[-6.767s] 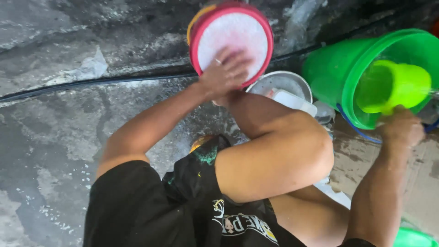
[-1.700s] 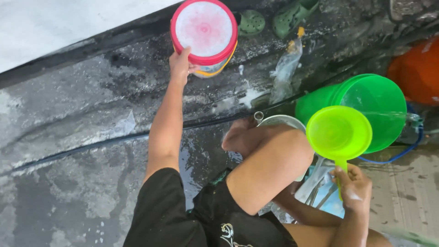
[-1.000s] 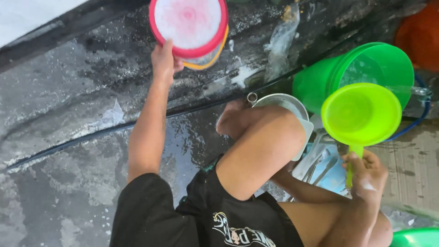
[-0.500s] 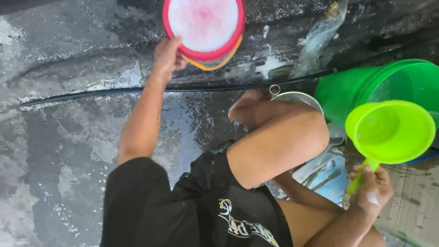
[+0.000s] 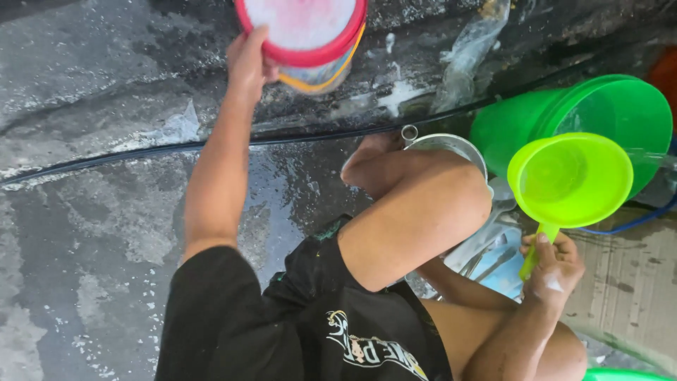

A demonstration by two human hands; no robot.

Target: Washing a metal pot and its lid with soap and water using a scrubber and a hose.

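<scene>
My left hand [image 5: 247, 60] reaches far forward and grips the rim of a small bucket [image 5: 310, 42] with a red rim and a yellow band, full of white foam. It stands on the wet dark ground. My right hand [image 5: 553, 268] is closed on the handle of a bright green dipper [image 5: 570, 180], held upright with its bowl facing me. The dipper is in front of a large green bucket [image 5: 564, 113]. My bent knee [image 5: 416, 212] lies between the two hands.
A metal bowl [image 5: 444, 144] sits behind my knee, with metal utensils [image 5: 486, 254] on a light blue surface below it. A black hose [image 5: 141, 152] crosses the wet concrete. A clear plastic bag [image 5: 469, 46] lies near the foamy bucket. Something orange [image 5: 663, 70] shows at the right edge.
The view has shifted a little. The green dipper has moved slightly up and left in front of the green bucket. My left hand stays on the foamy bucket's rim.
</scene>
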